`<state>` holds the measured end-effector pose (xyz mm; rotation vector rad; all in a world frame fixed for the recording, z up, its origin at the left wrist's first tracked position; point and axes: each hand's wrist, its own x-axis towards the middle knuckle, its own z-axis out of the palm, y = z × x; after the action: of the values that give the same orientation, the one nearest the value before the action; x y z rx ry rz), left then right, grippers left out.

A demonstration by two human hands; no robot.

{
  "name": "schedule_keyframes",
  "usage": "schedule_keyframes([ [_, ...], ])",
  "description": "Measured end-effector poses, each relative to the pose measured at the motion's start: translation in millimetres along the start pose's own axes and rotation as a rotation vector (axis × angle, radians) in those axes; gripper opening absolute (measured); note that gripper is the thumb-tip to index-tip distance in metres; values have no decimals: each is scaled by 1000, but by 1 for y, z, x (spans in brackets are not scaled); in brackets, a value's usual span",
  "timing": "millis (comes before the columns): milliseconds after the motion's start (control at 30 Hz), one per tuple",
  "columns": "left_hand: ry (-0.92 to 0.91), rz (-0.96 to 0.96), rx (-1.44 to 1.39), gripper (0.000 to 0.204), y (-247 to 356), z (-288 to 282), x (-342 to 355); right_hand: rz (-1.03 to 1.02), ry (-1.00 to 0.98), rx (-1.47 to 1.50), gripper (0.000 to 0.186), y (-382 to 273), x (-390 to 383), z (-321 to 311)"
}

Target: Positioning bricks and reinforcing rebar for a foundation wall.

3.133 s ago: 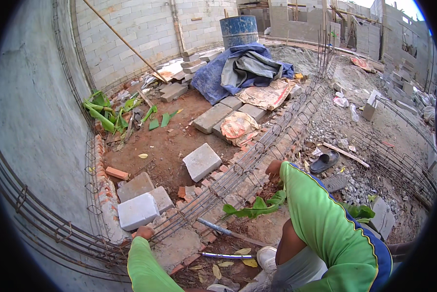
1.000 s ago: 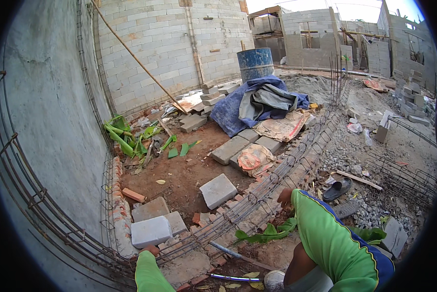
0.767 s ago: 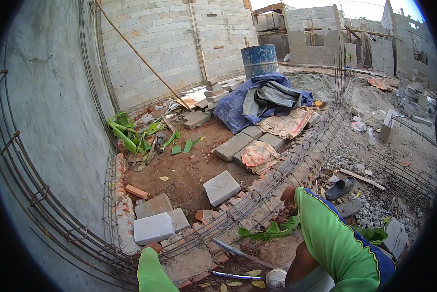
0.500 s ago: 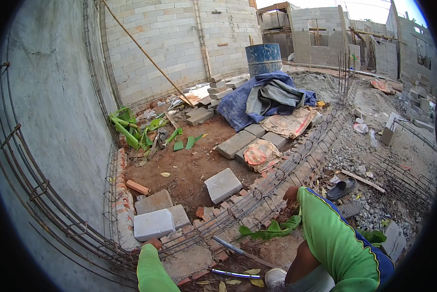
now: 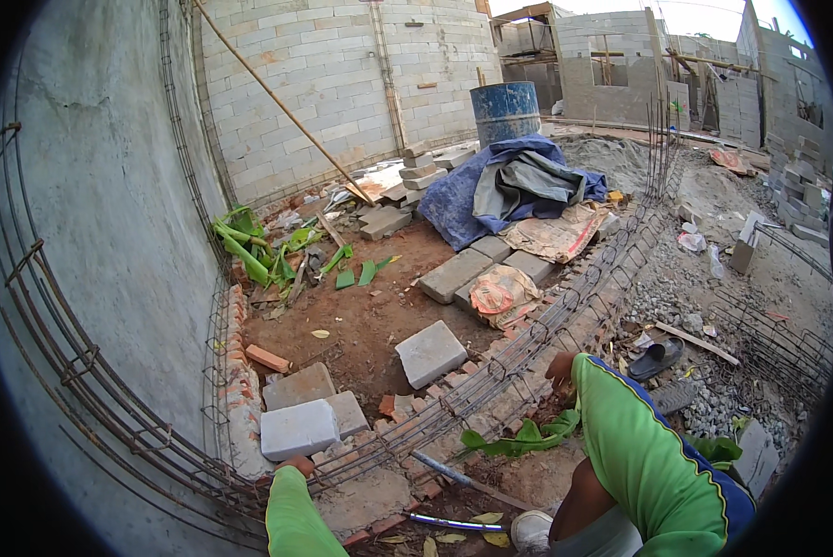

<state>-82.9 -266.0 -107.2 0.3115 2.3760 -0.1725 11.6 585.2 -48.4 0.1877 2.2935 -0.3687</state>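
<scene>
A long rebar cage (image 5: 463,397) lies along a low brick footing, running from the lower left toward the upper right. My left hand (image 5: 297,464) is on its near left part, fingers curled down at the bars, close beside a pale grey block (image 5: 299,430). My right hand (image 5: 559,369) is at the cage's near edge further right, fingers bent downward; their tips are too small to show whether they grip a bar. Under that arm lies a green leaf (image 5: 528,438). A metal pipe (image 5: 442,467) leans against the footing between my arms.
Another rebar bundle (image 5: 73,348) curves along the grey wall (image 5: 110,186) at left. Loose blocks (image 5: 431,355) lie on the soil inside the footing. Beyond them are a blue tarp (image 5: 463,200) and a blue drum (image 5: 505,111). A sandal (image 5: 656,358) lies on gravel at right.
The whole view has shifted slightly, so things sit a little further right. Both hands stay at nearly the same places by the rebar cage.
</scene>
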Motion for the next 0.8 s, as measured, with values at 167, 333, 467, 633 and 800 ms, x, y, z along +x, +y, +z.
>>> schedule_keyframes([
  [167, -64, -19, 40, 35, -14, 47, -39, -499, -14, -840, 26, -56, 11, -19],
  [333, 30, -84, 14, 32, -4, 17, -16, -119, 121, -229, 29, 7, 43, 5],
  [467, 70, -360, -383, 51, 47, 10, -74, -295, 48, -610, 43, -27, 15, -5],
  [633, 63, -376, -406, 58, 57, -14, -102, -375, 78, -852, 39, -46, -21, -11],
  [800, 53, -224, -180, 50, 11, 16, -51, -471, -228, -860, 35, -54, 8, -26],
])
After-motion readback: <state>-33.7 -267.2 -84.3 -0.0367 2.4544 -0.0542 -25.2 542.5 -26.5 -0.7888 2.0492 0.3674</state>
